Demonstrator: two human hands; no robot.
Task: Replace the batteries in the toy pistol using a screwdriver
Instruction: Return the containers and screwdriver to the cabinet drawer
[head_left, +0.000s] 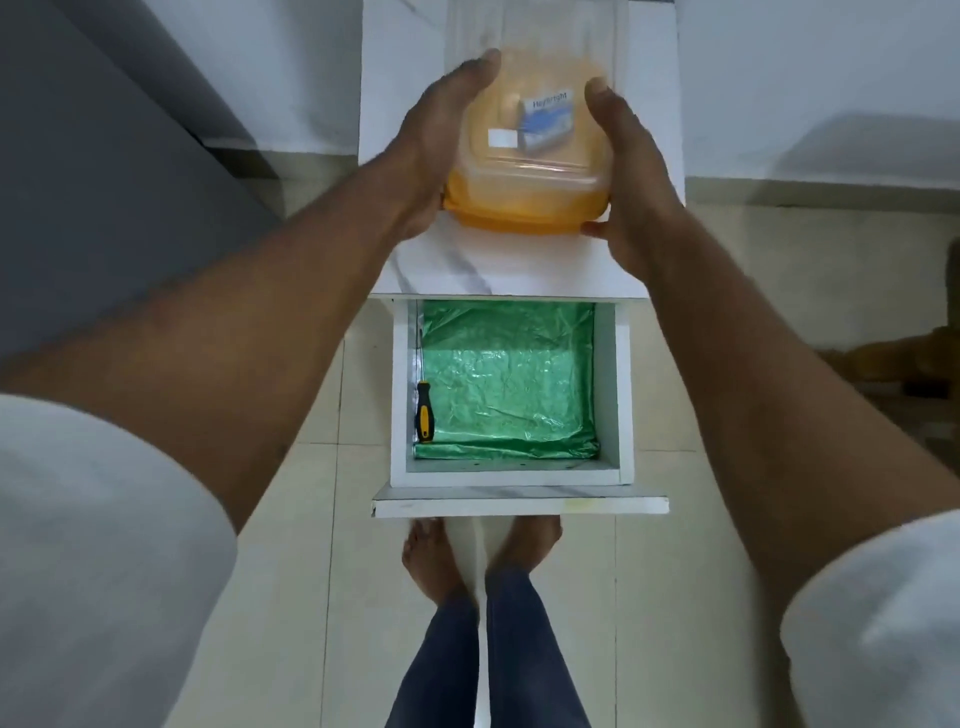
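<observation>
A narrow white cabinet (514, 270) stands against the wall, its drawer (511, 467) pulled out over the tiled floor. Green crinkled plastic sheet (511, 384) lines the drawer bottom. On the cabinet top sits an orange box (524, 208) with a clear lid; a blue-and-white pack (548, 122) shows through it. The person's left hand (431, 156) and right hand (631, 182) clasp the box from either side, fingers fairly straight along its walls, thumbs at the near corners. The screwdriver (423, 410), black and yellow handled, lies along the drawer's left wall. No toy pistol is visible to me.
</observation>
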